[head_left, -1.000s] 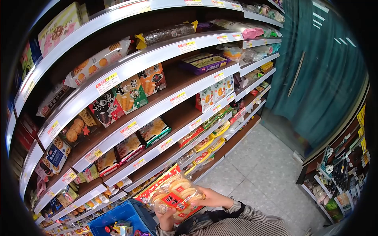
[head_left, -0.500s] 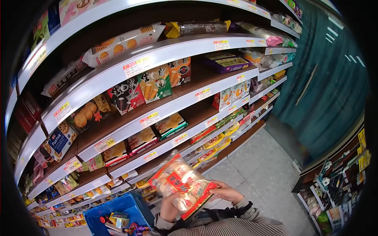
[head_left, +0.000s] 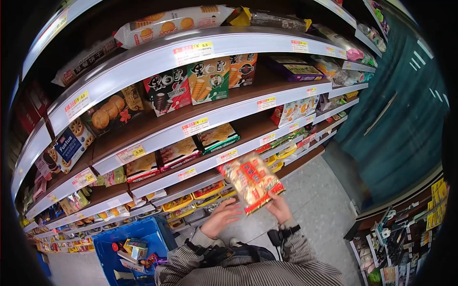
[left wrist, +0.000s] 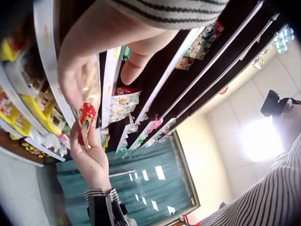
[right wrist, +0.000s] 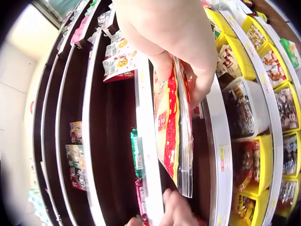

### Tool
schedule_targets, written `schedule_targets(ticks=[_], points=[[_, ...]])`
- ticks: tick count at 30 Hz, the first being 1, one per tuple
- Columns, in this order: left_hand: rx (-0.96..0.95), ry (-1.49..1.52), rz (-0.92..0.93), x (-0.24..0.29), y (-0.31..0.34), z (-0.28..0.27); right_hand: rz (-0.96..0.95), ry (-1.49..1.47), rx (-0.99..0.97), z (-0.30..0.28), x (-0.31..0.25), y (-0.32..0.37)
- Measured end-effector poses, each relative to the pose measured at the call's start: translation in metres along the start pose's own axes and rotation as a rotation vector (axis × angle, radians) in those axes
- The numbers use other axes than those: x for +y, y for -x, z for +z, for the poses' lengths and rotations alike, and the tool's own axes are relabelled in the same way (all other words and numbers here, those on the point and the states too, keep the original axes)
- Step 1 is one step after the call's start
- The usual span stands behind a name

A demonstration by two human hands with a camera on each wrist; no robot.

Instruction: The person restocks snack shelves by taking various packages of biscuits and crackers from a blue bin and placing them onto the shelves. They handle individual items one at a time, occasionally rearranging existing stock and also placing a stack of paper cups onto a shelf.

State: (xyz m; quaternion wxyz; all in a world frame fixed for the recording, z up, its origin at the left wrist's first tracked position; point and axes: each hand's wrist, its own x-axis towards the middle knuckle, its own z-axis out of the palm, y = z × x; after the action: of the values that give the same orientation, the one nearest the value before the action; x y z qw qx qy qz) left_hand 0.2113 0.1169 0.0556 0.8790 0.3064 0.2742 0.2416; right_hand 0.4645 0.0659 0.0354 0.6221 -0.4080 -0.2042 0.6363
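A clear and red bag of rice crackers [head_left: 252, 178] is held out in front of the shelves. My right hand [head_left: 278, 209] pinches its lower right corner between thumb and fingers, as the right wrist view also shows at the bag's edge [right wrist: 173, 122]. Off the bag's left side, my left hand [head_left: 221, 217] is apart from it, fingers loosely spread and holding nothing. In the left wrist view the left hand [left wrist: 103, 40] overlaps the bag.
Below on the left stands a blue crate [head_left: 163, 234] with several small packages inside. Boxed biscuits [head_left: 208, 81] line the shelves, and yellow bins [head_left: 177, 204] fill the lower rows. A teal curtain [head_left: 391, 128] hangs at the right, beyond the tiled floor [head_left: 312, 190].
My left hand has let go of the bag and moved away from it. The bag, in my right hand, has moved up and right, towards the shelves. The view has shifted.
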Motion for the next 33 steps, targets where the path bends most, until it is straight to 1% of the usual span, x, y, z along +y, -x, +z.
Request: schedule_targets(ticks=[1,3,4,5,6,7,8,10,12,13,14,16,17,18,20,22,23,25,26,28,29,30,32,33], points=[[-0.042,-0.041,0.028,0.004,0.011,-0.003,0.008,0.003,-0.007,-0.004,-0.005,-0.015],[-0.026,-0.049,0.034,0.004,0.032,-0.024,-0.125,0.188,-0.067,-0.019,-0.011,-0.051],[-0.019,-0.061,0.033,0.001,0.044,-0.035,-0.450,0.442,-0.253,-0.023,-0.012,-0.064],[0.053,-0.052,0.067,-0.001,0.058,-0.040,-0.475,0.398,-0.237,-0.031,-0.009,-0.091],[0.065,-0.046,0.069,-0.006,0.070,-0.049,-0.057,-0.247,-0.015,-0.029,-0.016,-0.134],[0.142,-0.025,0.107,-0.012,0.083,-0.059,0.000,-0.194,-0.060,-0.059,-0.013,-0.167],[0.220,-0.004,0.145,-0.020,0.096,-0.068,0.015,-0.194,0.038,-0.015,-0.034,-0.163],[0.283,0.042,0.175,-0.037,0.121,-0.080,-0.052,-0.086,0.064,-0.033,-0.031,-0.210],[0.443,0.149,0.221,-0.051,0.145,-0.081,-0.103,0.048,0.275,-0.070,-0.001,-0.274],[0.501,0.185,0.246,-0.061,0.155,-0.085,-0.189,-0.071,0.349,-0.040,-0.014,-0.257],[0.518,0.197,0.252,-0.070,0.165,-0.090,-0.171,-0.064,0.339,-0.028,-0.015,-0.259],[0.583,0.322,0.370,-0.081,0.182,-0.090,-0.337,-0.245,0.386,-0.025,-0.010,-0.272],[0.633,0.315,0.414,-0.084,0.188,-0.088,-0.330,-0.193,0.411,-0.031,-0.009,-0.277],[0.651,0.328,0.417,-0.088,0.191,-0.087,-0.311,-0.184,0.405,-0.031,-0.011,-0.278],[0.705,0.319,0.451,-0.096,0.196,-0.086,-0.285,-0.075,0.582,-0.025,-0.018,-0.274],[0.721,0.367,0.464,-0.101,0.197,-0.076,-0.277,0.087,0.680,-0.032,-0.021,-0.274],[0.725,0.353,0.455,-0.106,0.196,-0.071,-0.264,0.101,0.682,-0.037,-0.021,-0.274],[0.716,0.339,0.441,-0.116,0.197,-0.067,-0.273,0.114,0.656,-0.046,-0.016,-0.275],[0.742,0.353,0.451,-0.120,0.198,-0.065,-0.288,0.127,0.632,-0.053,-0.014,-0.279],[0.756,0.326,0.421,-0.128,0.201,-0.062,-0.241,0.135,0.581,-0.063,-0.018,-0.276],[0.769,0.335,0.421,-0.130,0.204,-0.062,-0.217,0.131,0.549,-0.062,-0.017,-0.267],[0.788,0.347,0.423,-0.134,0.206,-0.063,-0.290,0.113,0.526,-0.057,-0.014,-0.249],[0.818,0.351,0.439,-0.140,0.209,-0.067,-0.189,0.178,0.476,-0.031,-0.019,-0.207],[0.839,0.351,0.446,-0.139,0.211,-0.065,-0.151,0.170,0.287,-0.047,-0.010,-0.201]])
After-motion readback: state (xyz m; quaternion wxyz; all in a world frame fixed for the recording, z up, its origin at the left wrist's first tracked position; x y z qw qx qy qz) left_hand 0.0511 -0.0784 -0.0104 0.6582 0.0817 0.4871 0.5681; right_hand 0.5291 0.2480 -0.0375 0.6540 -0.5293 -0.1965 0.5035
